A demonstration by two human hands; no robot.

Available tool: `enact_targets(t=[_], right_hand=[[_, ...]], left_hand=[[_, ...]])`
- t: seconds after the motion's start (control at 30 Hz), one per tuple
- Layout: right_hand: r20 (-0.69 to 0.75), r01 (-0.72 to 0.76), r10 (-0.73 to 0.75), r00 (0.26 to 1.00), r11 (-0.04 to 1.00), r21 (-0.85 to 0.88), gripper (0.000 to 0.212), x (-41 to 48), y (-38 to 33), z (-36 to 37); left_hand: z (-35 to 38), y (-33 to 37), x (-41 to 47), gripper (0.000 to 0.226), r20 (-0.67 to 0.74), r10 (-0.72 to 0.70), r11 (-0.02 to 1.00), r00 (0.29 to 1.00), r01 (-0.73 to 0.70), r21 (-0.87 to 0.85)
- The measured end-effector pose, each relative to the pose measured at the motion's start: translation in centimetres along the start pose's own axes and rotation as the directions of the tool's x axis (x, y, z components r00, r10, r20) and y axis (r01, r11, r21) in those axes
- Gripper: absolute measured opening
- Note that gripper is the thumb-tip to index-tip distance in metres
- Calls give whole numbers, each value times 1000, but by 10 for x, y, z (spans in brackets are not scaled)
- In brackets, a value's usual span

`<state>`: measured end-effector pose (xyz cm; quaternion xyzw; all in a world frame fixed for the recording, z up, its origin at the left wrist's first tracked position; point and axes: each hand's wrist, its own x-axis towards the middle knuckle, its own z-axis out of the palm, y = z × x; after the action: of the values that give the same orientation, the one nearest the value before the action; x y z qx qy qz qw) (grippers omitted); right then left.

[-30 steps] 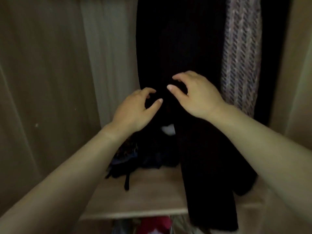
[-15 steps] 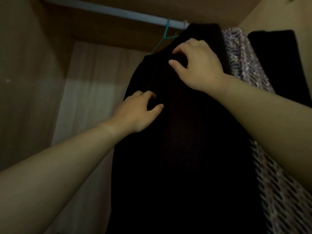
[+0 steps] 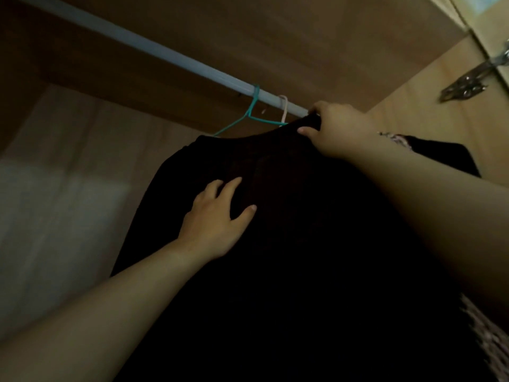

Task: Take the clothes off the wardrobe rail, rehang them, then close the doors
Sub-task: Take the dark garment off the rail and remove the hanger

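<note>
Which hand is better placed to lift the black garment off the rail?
The right hand: it grips the top of the black garment just beneath the rail, near the teal hanger. The left hand rests flat lower on the fabric.

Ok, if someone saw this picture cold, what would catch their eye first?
The big black garment fills the centre and lower right, hanging from a teal hanger on the pale rail across the top. The left hand rests on its front, fingers spread; the right hand grips its top edge below the rail.
</note>
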<state>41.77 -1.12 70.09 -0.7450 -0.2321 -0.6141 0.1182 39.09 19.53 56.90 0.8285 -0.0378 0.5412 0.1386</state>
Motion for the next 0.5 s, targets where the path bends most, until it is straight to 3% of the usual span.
enact_targets(t=[0.23,0.5], right_hand=[[49,128,-128,991,992,0,39,12,-1,7],[-61,51,-42,997,986,157,19,17,4,17]], left_hand=[[15,-16,13,64,21,33,999,999,-33,-36],[22,-19,16,62,-44,65,997,997,-66,-26]])
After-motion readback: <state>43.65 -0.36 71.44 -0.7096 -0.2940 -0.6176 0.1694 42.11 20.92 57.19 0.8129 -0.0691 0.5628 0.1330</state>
